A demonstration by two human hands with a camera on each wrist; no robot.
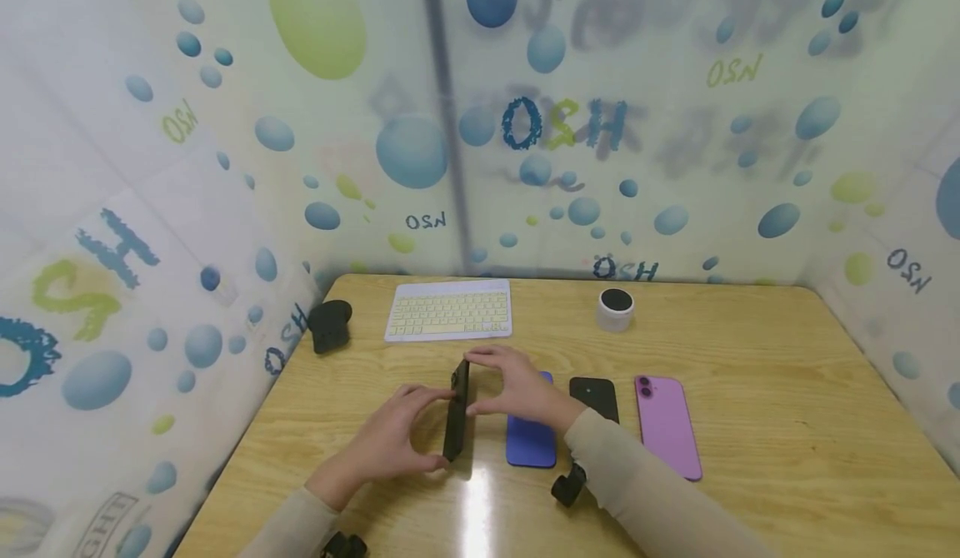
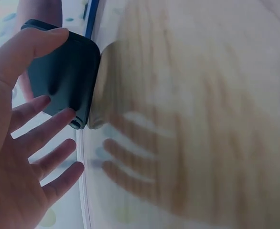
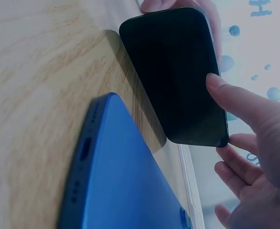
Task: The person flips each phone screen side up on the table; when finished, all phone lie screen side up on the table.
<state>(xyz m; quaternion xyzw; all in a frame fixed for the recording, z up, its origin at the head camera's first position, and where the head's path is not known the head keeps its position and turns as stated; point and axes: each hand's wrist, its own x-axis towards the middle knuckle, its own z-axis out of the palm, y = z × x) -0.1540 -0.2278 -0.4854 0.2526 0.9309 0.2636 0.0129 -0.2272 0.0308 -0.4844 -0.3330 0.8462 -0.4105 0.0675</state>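
A black smartphone (image 1: 457, 412) stands tilted up on its long edge on the wooden table, between both hands. My left hand (image 1: 378, 441) holds it at the near end, the thumb on the edge and fingertips by the back; in the left wrist view the other fingers are spread. My right hand (image 1: 521, 387) pinches the far end, its thumb against the dark screen (image 3: 173, 76) and other fingers at the corner. Beneath the right hand, a blue phone (image 1: 531, 445) lies back up. A second black phone (image 1: 596, 393) is partly hidden by the right sleeve.
To the right lies a purple phone (image 1: 670, 429), back up. Along the table's rear stand a white keyboard (image 1: 450, 312) and a small white cylinder (image 1: 616, 315) with a dark top. A black object (image 1: 330, 326) sits at the left edge. Patterned curtains surround the table.
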